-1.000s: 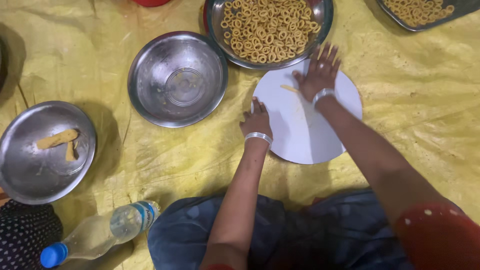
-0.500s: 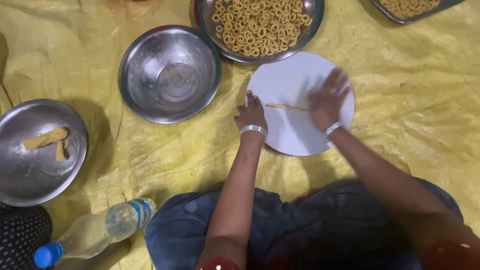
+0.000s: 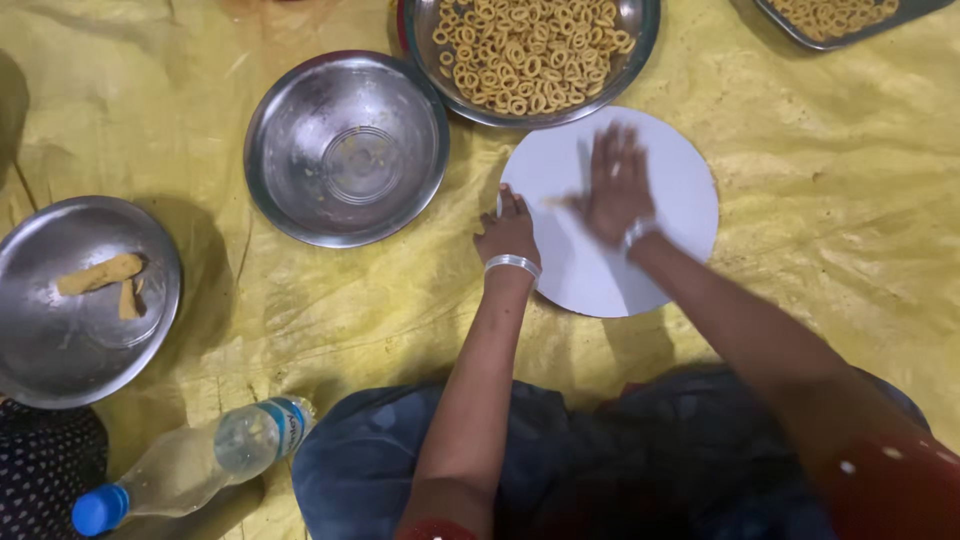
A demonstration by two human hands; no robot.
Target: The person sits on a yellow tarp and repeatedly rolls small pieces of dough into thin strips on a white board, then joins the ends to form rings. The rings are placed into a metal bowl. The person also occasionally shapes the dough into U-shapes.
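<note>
Two hands are working over the white round board, which is lying flat on the yellow sheet just in front of the person's knees. Only the head view is showing this. The right hand is lying palm-down near the middle of the board, fingers spread flat and grasping nothing; it is blurred, so it is judged to be rolling a thin strip of dough that is peeking out at its left side. The left hand is resting at the board's left edge, fingers loosely curled against the rim, seemingly steadying it; whether it is actually gripping the rim cannot be told. The step in hand looks like rolling dough into a thin rope; the next move would call for even, light palm pressure so the rope is not breaking.

Beyond the board, touching its far edge, a steel basin is holding many small golden dough rings. Left of the board, an empty steel bowl is sitting. Far left of the board, a steel plate is carrying two dough pieces. Well to the board's near left, a plastic bottle with a blue cap is lying on its side. At the far right corner, a tray is holding more rings.
</note>
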